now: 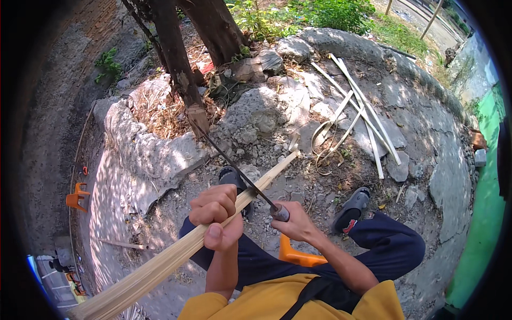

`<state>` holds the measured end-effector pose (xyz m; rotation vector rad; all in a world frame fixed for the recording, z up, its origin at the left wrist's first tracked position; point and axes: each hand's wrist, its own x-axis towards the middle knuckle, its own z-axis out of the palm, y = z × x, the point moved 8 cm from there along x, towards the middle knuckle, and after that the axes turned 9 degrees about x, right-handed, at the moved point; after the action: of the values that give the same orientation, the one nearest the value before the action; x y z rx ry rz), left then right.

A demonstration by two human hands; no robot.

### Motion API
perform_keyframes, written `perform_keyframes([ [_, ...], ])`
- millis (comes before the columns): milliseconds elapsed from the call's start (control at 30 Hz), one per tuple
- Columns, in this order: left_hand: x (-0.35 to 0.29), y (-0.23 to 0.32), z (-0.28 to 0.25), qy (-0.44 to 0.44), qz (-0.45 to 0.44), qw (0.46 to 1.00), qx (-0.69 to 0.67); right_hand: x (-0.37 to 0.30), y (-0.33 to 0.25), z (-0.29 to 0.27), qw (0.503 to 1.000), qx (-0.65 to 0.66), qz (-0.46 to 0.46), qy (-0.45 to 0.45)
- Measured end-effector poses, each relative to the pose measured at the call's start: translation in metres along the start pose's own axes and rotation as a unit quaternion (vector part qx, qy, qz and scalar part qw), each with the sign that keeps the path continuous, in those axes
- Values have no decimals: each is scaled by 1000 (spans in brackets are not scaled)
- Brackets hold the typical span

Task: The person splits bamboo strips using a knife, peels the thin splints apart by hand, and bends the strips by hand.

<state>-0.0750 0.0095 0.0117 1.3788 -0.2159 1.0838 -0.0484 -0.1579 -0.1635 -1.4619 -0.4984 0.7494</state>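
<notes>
The left hand [216, 220] is clamped around a long pale bamboo strip [176, 253], which runs from the lower left, through the fist, and up to a tip just beyond both hands. The right hand [296, 223] is closed on the handle of a long knife [234, 166]; its dark blade slants up and away to the left, crossing over the strip just beside the left hand's knuckles. The two hands sit close together, not touching. Below the right hand an orange stool [298, 257] shows between the knees. Beyond the hands lie broken concrete [256, 114] and tree trunks [176, 58]; further right, loose split bamboo strips [362, 114] lie on the ground.
</notes>
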Motion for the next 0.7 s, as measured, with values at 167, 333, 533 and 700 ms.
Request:
perform_keyframes([
  [167,8,-2,-8,4,-2,1000,0,22,23,-12,987,-72,136,54],
  [333,10,-7,-7,5,-3,1000,-18,20,7,-7,997,-36,60,34],
  [533,9,-7,3,-24,-4,1000,-1,26,32,-21,991,-46,118,52],
  [700,17,-9,-8,25,-2,999,-21,30,39,-29,986,-40,139,79],
])
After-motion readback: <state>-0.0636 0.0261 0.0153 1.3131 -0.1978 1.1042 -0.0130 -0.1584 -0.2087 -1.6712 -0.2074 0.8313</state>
